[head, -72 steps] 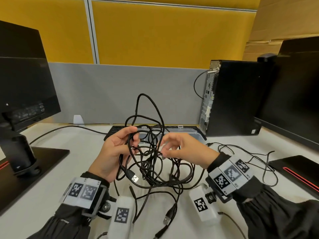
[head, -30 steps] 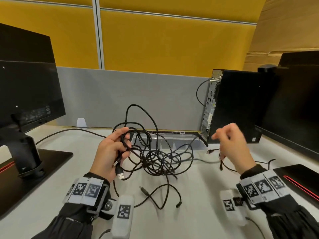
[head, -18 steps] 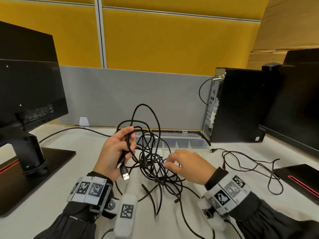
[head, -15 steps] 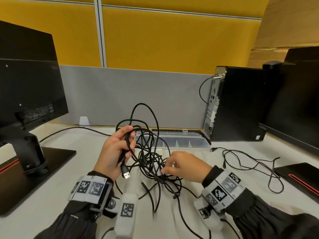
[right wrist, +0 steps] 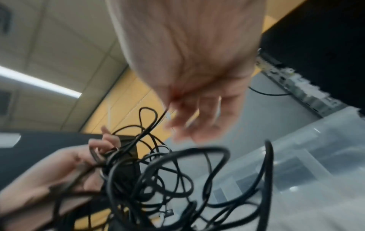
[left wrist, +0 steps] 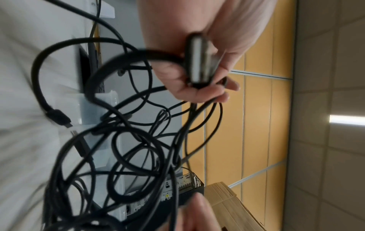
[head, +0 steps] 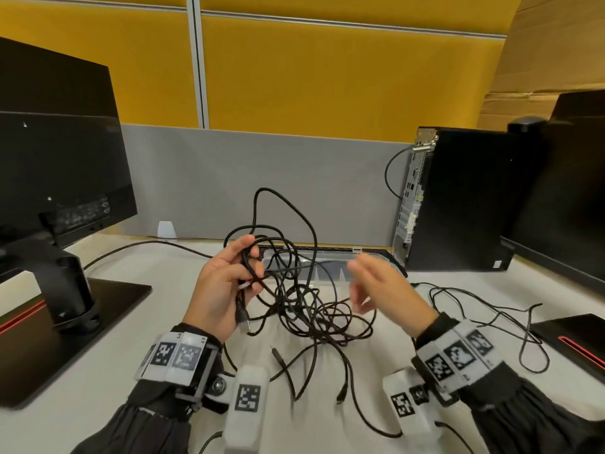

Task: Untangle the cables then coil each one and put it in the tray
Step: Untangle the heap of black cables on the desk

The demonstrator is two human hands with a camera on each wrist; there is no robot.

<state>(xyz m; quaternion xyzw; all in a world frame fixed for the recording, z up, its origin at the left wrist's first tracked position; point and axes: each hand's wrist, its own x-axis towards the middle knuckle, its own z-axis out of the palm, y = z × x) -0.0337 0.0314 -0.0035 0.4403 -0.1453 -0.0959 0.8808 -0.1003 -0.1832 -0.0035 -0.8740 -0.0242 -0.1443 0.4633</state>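
A tangle of black cables [head: 304,299] hangs from my left hand [head: 226,283] down onto the white desk. That hand grips several strands together with a USB plug [left wrist: 199,62], which also shows below the palm in the head view. My right hand [head: 379,290] is raised to the right of the tangle and blurred by motion. A thin taut strand [head: 307,266] runs from the bundle to its fingertips [right wrist: 177,123], which seem to pinch it. The clear plastic tray [head: 327,257] lies just behind the tangle, against the partition.
A separate thin black cable [head: 484,309] lies loose on the desk at the right. A monitor on a black base [head: 65,322] stands left, a PC tower [head: 458,198] back right, and another monitor [head: 573,191] far right. Loose cable ends [head: 340,394] trail toward me.
My right hand has risen off the lower part of the tangle and moved up and right, drawing a thin strand taut. My left hand keeps its grip in the same place.
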